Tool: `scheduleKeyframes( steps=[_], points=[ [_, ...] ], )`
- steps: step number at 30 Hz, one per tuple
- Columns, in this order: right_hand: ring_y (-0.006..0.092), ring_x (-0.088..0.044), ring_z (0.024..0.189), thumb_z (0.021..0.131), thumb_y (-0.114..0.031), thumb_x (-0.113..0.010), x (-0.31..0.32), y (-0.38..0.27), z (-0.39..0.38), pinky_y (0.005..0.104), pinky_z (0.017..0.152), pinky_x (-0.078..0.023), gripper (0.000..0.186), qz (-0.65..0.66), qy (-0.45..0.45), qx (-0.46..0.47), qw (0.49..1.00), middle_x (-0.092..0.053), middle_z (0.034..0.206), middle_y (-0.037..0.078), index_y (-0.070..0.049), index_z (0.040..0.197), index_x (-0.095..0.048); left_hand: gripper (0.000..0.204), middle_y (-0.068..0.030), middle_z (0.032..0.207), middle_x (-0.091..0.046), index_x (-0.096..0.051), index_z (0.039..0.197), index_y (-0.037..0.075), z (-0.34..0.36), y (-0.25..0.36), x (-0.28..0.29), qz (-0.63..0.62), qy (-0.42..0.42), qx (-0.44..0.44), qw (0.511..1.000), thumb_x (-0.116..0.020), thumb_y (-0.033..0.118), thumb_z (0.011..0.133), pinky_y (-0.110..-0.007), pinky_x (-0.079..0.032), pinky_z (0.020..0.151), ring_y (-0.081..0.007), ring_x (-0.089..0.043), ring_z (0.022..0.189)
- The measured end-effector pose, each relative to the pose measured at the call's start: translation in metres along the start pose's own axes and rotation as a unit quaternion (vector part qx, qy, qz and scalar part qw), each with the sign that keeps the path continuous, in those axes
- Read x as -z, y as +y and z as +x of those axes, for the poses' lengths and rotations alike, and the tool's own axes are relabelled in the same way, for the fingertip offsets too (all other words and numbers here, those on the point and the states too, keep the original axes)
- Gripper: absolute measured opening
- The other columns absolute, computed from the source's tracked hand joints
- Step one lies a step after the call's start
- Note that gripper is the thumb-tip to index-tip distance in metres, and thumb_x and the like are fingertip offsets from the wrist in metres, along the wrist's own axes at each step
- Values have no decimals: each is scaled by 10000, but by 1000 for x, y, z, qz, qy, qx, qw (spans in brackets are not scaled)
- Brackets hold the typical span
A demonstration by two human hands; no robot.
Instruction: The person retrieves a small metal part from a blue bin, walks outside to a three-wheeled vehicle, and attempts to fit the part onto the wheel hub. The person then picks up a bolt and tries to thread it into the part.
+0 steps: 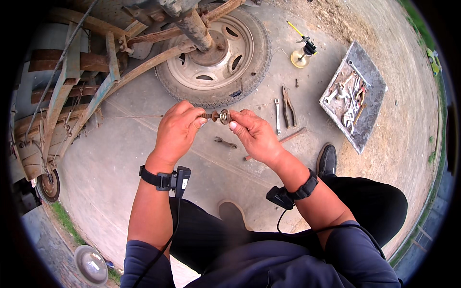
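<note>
My left hand (178,128) is closed around a rusty threaded rod (206,115), whose tip points right. A thin line runs from behind this hand leftward to the vehicle frame. On or beside the rod's end sit a rusty collar (214,116) and a shinier nut (223,116). My right hand (255,135) pinches a round metal washer (227,116) between thumb and fingers, right up against the nut. Whether the washer is threaded on the rod I cannot tell. Both hands are raised over the concrete, in front of the wheel (216,91).
A rusty vehicle frame (108,72) fills the upper left. A combination wrench (277,116), pliers (288,106), a rusty bar (283,142) and a small rusty part (225,142) lie on the concrete. Farther right are an oil can (301,57) and a metal tray (343,126) of wrenches.
</note>
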State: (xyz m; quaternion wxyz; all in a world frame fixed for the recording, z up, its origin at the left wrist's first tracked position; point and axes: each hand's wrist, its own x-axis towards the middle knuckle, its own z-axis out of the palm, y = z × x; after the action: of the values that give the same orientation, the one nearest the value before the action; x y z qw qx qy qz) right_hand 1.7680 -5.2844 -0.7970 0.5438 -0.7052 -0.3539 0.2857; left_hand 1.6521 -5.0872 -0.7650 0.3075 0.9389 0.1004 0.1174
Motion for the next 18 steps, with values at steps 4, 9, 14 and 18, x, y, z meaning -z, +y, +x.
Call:
scheduleKeyframes(
  steps=[4, 9, 14, 18],
  points=[
    [252, -610, 885, 985, -144, -597, -3, -1, -2, 343, 837, -498, 303, 20, 2, -26, 999, -636, 912, 106, -79, 1279, -633, 154, -112, 871, -601, -675, 1001, 20, 0, 1, 0, 0, 1, 5, 1000, -699, 99, 871, -378, -484, 720, -302, -602, 802],
    [250, -616, 876, 991, -171, -594, -11, 0, -7, 346, 838, -500, 310, 66, 13, -64, 996, -646, 921, 113, -63, 1279, -632, 157, -112, 874, -604, -677, 1003, 22, 0, 0, 0, 5, 7, 6, 1000, -701, 101, 870, -377, -487, 717, -304, -608, 805],
    [96, -569, 760, 1031, -189, -556, -16, -1, -10, 260, 708, -511, 352, 104, 11, -100, 989, -578, 933, 41, -29, 1342, -594, 157, -109, 872, -603, -678, 1002, 25, 1, -1, -2, 7, 7, -1, 1000, -701, 106, 868, -378, -487, 713, -305, -607, 802],
    [99, -577, 725, 1038, -206, -547, -20, -10, -13, 257, 693, -511, 364, 168, 28, -169, 971, -596, 910, 38, -1, 1336, -585, 155, -108, 869, -601, -677, 1000, 26, 3, 0, -3, 6, -4, 4, 1000, -701, 101, 866, -381, -486, 715, -307, -606, 801]
  ],
)
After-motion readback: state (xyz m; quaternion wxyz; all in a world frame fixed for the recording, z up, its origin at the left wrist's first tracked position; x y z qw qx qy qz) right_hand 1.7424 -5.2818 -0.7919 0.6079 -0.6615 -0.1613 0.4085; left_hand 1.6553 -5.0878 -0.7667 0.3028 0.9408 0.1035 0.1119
